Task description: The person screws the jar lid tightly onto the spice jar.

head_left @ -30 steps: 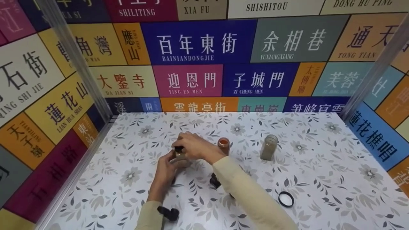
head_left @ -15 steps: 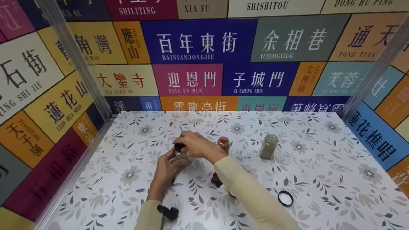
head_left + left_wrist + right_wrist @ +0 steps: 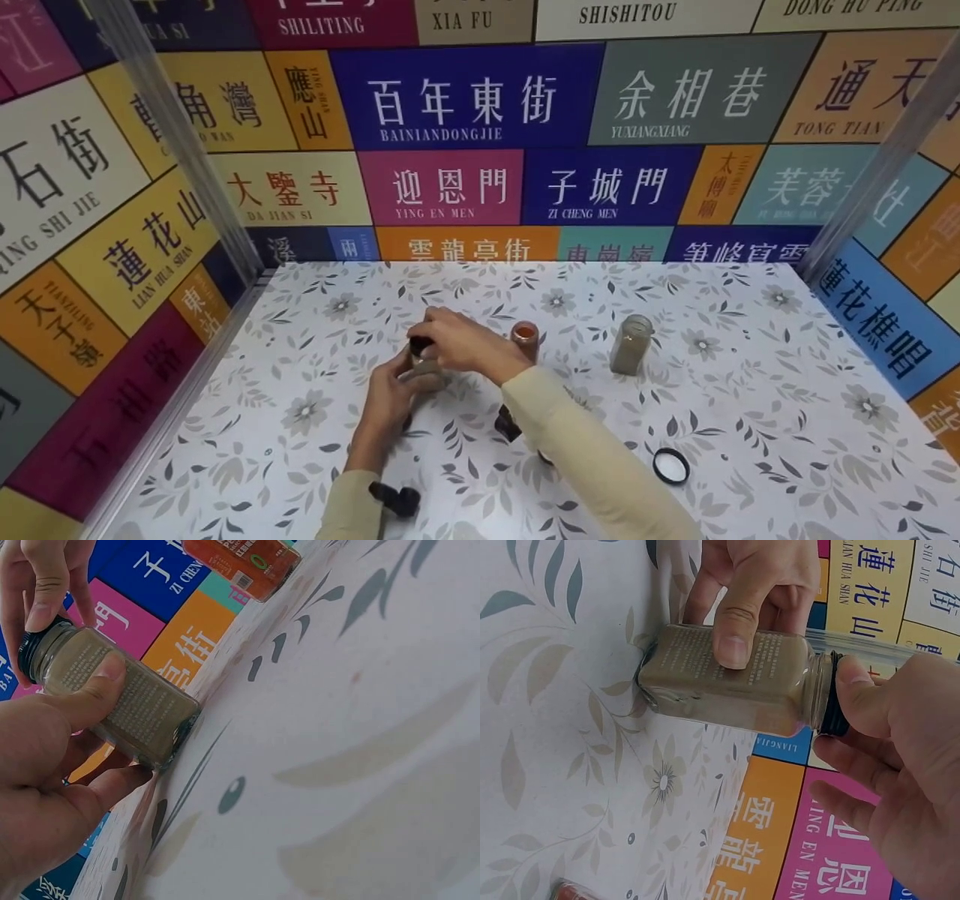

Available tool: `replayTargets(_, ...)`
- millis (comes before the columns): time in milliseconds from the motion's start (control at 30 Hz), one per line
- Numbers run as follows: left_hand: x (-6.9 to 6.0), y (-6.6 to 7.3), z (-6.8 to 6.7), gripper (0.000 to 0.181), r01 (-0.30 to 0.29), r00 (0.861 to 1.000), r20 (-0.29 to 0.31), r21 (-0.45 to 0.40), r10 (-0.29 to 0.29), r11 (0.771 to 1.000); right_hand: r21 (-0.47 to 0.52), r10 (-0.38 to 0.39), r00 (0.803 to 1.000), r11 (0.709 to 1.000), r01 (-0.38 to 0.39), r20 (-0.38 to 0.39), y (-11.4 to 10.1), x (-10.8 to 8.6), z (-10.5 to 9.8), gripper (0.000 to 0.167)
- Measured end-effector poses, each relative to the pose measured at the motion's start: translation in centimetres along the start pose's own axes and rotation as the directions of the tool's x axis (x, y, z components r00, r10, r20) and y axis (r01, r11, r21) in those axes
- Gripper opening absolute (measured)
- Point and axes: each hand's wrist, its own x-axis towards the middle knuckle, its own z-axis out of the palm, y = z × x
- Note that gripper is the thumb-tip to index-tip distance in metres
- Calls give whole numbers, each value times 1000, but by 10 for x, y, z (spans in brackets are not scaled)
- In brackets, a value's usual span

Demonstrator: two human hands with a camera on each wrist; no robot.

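A square glass jar of grey-brown powder stands on the table, its printed label side showing in both wrist views. My left hand grips its body, the thumb lying across the label. On the jar's mouth sits a black lid, which my right hand pinches between thumb and fingers. Just right of that hand, partly behind the forearm, is an uncovered jar of orange-red powder. Another uncovered jar of grey-brown powder stands farther right.
A loose black-rimmed lid with a white inside lies at the front right. Part of another dark round edge shows beside the right sleeve. Printed sign panels wall the flowered tabletop at the back and sides.
My right hand has shifted very slightly at the lid. The left hand keeps its grip, and the jars stay where they were.
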Motion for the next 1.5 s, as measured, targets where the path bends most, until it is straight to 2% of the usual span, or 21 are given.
replayTargets(167,0,-1,1,60,0,1000,5,-12,0,1000,3,21,1000,1000,-21,-13,0,1,0,28)
replayTargets(367,1,-2,1,59,2,1000,-5,-2,-2,1000,27,64,997,998,-63,-51,2,1,4,34)
replayTargets(567,0,-2,1,62,-34,999,7,9,34,999,23,28,997,999,-26,-69,4,1,8,33)
replayTargets(667,0,-2,0,63,-36,999,17,12,35,999,46,31,997,999,-27,-76,5,-1,9,39)
replayTargets(733,1,-2,0,64,-41,999,21,12,40,999,100,54,994,994,-44,-92,6,-3,11,48)
replayTargets(833,2,-2,0,66,-55,998,24,17,55,998,220,94,986,974,-62,-138,8,-7,18,55)
replayTargets(900,1,-2,-1,67,-57,998,17,11,56,998,304,106,978,951,-48,-177,11,-9,25,52)
replayTargets(1033,-1,0,0,67,-22,1000,3,-14,22,1000,428,110,961,904,9,-254,15,-12,39,42)
replayTargets(1167,-2,0,0,62,-13,1000,6,-62,13,998,495,118,944,867,53,-308,18,-14,47,40)
replayTargets(1300,-1,-1,1,57,-17,1000,19,-91,19,996,526,127,922,846,92,-365,20,-15,51,39)
replayTargets(1500,-1,1,0,63,-19,999,25,-38,20,999,546,163,896,832,100,-413,19,-14,54,39)
